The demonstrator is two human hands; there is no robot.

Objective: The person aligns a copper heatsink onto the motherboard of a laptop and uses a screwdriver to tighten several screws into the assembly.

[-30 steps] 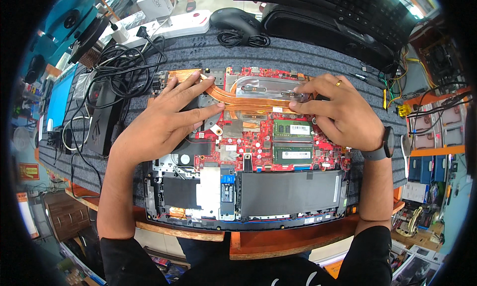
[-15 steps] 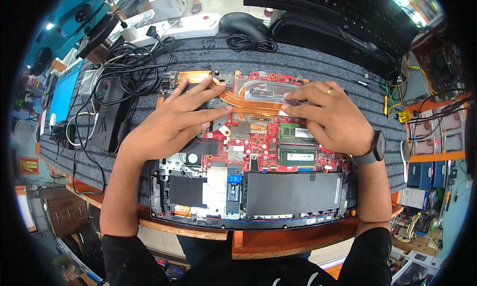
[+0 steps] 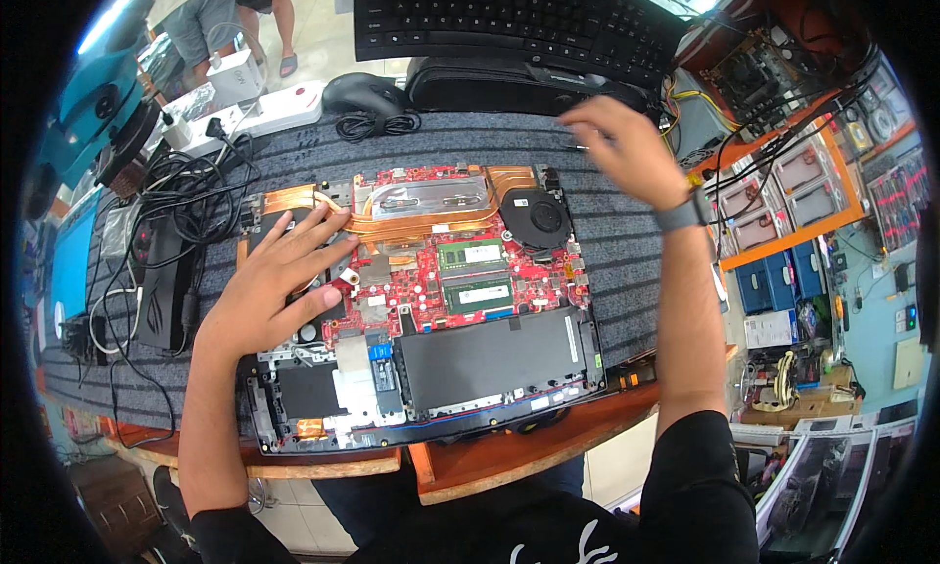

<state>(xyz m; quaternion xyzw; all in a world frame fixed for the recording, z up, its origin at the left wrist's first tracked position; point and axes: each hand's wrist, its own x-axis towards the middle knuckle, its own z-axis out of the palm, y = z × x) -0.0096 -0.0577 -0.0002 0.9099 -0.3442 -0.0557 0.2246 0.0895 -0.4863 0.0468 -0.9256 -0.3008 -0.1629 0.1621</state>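
An opened laptop (image 3: pixel 490 358) lies on the mat with its red circuit board (image 3: pixel 411 300) exposed. Across the board's far side runs a copper heat-pipe assembly (image 3: pixel 421 223). My left hand (image 3: pixel 284 280) rests spread on its left part, covering what lies underneath. My right hand (image 3: pixel 632 153) is beyond the laptop's far right corner, reaching over the mat with fingers loosely bent. Beside its fingers shows the end of a thin pen-like tool (image 3: pixel 579 148); most of it is hidden. A black fan (image 3: pixel 536 219) sits uncovered at the board's right.
A black keyboard (image 3: pixel 509 21) leans on a long black bar behind the mat, with a mouse (image 3: pixel 370 99) to its left. Tangled cables (image 3: pixel 196 207) and a black power brick (image 3: pixel 162 300) lie at left. A white power strip (image 3: pixel 284 109) stands farther back.
My right hand has left the heat-pipe assembly and moved out over the mat toward the thin tool, uncovering the fan. The left hand stays on the assembly. The view has swung right.
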